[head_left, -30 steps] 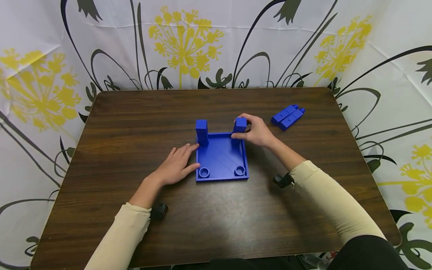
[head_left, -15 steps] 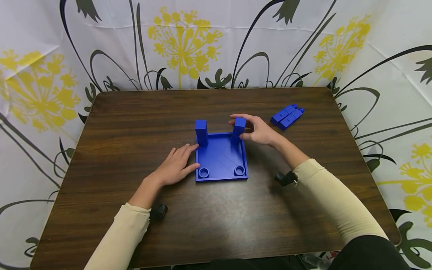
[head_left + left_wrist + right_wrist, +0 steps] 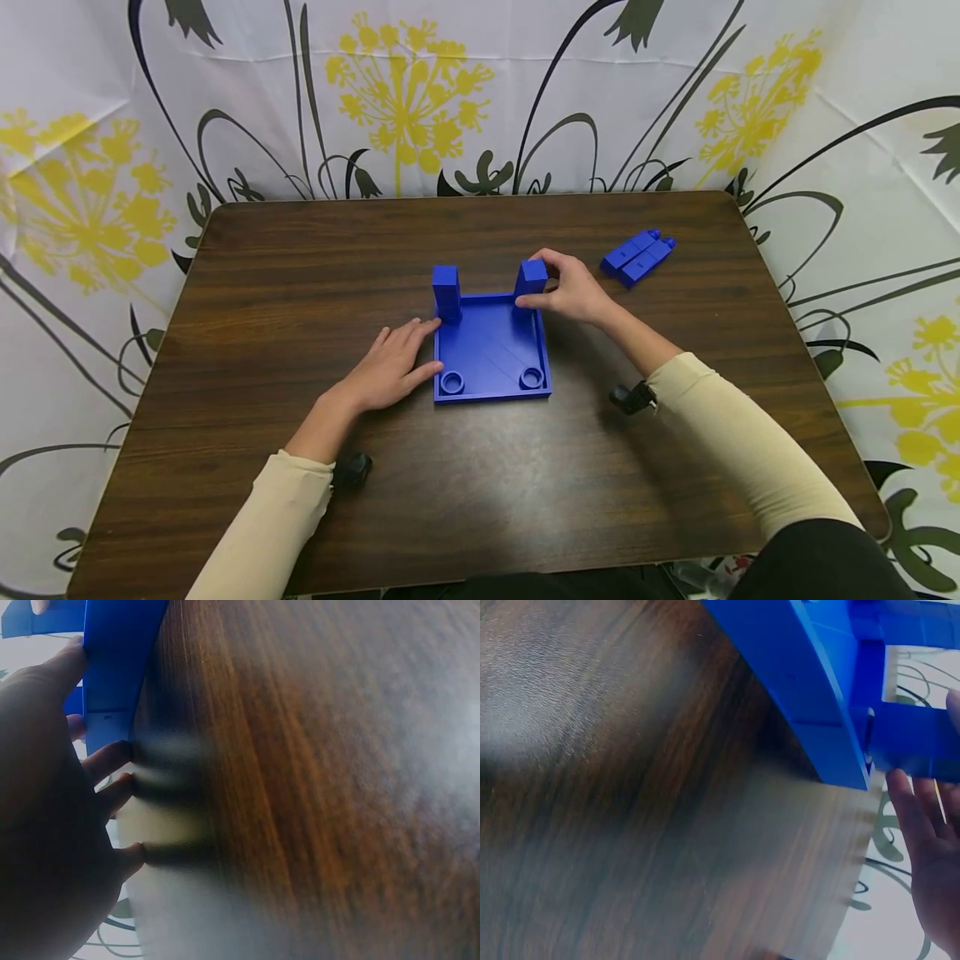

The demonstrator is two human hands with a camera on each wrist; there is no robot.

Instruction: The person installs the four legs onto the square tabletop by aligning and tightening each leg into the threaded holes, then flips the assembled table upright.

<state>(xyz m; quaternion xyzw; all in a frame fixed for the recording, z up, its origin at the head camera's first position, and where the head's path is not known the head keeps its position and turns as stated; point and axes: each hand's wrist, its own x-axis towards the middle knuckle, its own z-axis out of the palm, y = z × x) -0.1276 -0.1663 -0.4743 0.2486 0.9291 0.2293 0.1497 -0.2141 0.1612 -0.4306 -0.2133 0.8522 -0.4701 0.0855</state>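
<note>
A blue square tray-like base (image 3: 492, 354) with a raised rim lies on the table, a round socket in each front corner. Blue square posts stand upright at its back corners, a left post (image 3: 446, 292) and a right post (image 3: 530, 279), the right one leaning slightly. My right hand (image 3: 576, 289) grips the right post near its upper half, thumb in front and fingers behind. Along the base's left side rests my left hand (image 3: 393, 367), fingers extended, thumb at the rim; in the left wrist view its fingertips (image 3: 120, 754) touch the side wall low down.
Two more blue posts (image 3: 637, 257) lie side by side on the wooden table (image 3: 300, 250), toward the back right, with small pegs at their far ends. A white cloth with a flower print (image 3: 262, 75) hangs behind the table.
Half a second ago my right fingers had loosened and spread behind the right post; now they have closed round it again. My left hand and the base have stayed in place.
</note>
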